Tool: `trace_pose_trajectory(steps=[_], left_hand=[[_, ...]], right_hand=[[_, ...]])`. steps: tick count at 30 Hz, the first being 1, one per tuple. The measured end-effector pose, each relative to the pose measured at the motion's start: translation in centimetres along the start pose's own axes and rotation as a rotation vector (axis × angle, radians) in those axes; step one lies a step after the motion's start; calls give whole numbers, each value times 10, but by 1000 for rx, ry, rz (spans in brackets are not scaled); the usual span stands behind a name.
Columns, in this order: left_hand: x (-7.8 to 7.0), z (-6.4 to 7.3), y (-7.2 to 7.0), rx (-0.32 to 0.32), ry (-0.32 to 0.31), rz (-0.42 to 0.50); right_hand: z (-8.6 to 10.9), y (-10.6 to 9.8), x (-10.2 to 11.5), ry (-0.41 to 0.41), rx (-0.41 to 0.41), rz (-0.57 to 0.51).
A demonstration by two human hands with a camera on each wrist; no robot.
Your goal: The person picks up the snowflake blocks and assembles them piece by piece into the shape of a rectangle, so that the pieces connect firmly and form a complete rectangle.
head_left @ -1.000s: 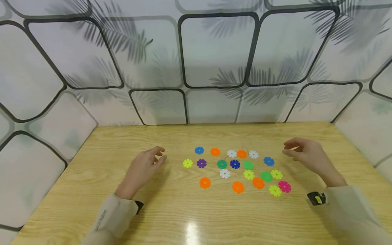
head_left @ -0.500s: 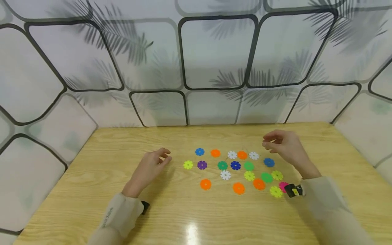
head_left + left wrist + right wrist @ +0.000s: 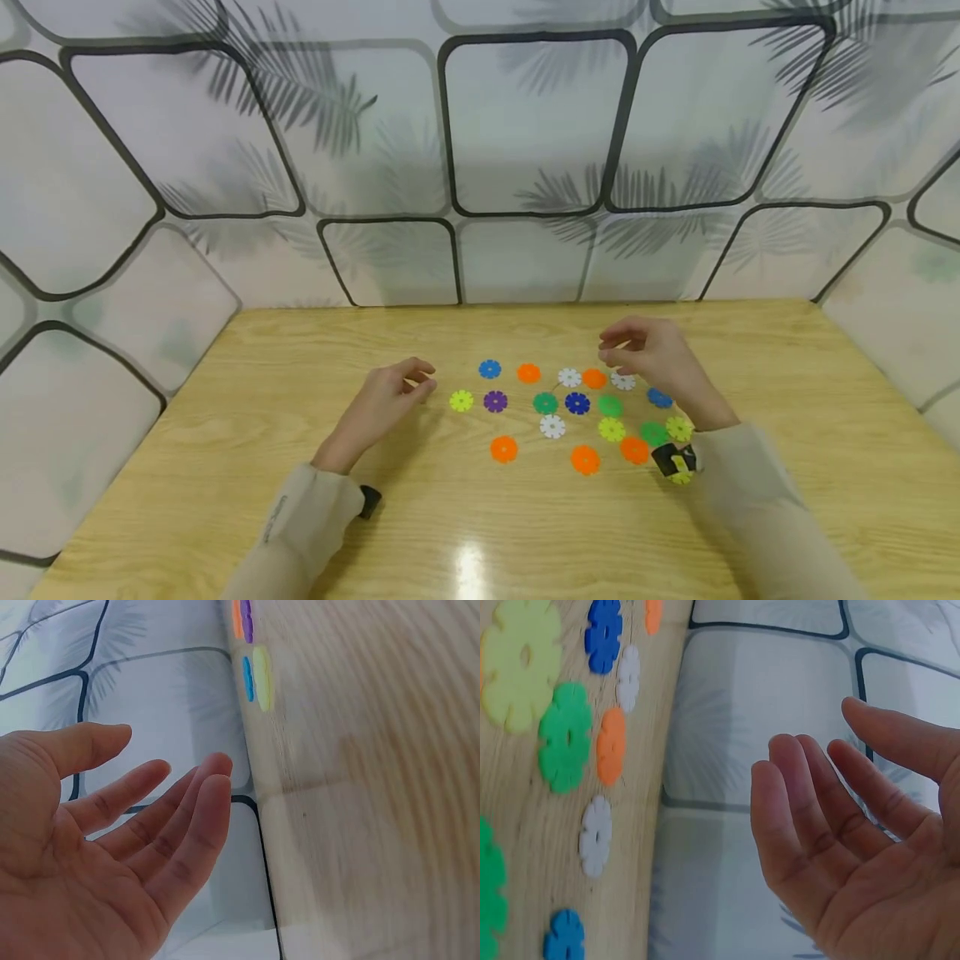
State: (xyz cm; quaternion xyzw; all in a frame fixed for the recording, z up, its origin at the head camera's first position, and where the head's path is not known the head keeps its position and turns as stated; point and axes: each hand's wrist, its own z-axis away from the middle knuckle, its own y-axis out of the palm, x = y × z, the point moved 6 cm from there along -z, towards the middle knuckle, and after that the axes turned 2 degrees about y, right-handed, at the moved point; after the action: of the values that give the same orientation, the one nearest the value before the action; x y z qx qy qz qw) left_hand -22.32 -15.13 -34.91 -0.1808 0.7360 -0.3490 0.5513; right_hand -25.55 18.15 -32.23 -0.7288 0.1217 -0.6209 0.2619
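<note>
Several flat notched plastic discs in bright colours lie spread over the wooden table. My left hand hovers left of them with relaxed fingers, nearest a yellow disc and a light blue disc. In the left wrist view the palm holds nothing. Above the back right of the spread is my right hand, close over a white disc and an orange disc. Its fingers are loosely bent with nothing between them. The right wrist and its camera hide the pink disc.
A purple disc, a dark blue disc and a green disc lie mid-spread. Orange discs lie nearer the front. A patterned curtain or panel rises along the table's back edge and both sides.
My right hand has moved left from beside the discs to over their back right part. My left hand has drifted slightly right towards them. The discs lie as before.
</note>
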Motion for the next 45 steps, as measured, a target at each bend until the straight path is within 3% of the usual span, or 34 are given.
trace_pose_trajectory(steps=[10,15,23,34,45], left_hand=[[1,-5,3,30,-22,76],[3,-8,6,41,-26,125],[7,-8,8,37,-57,121],[10,-13,14,77,-105,138],[10,-21,17,109,-99,136]], right_hand=[[-12,23,8,-6,59,10],[-18,36,12,-12,96,-39],[-26,60,19,-5,163,-72],[-35,87,22,62,242,-78],[-42,105,15,138,318,-93]])
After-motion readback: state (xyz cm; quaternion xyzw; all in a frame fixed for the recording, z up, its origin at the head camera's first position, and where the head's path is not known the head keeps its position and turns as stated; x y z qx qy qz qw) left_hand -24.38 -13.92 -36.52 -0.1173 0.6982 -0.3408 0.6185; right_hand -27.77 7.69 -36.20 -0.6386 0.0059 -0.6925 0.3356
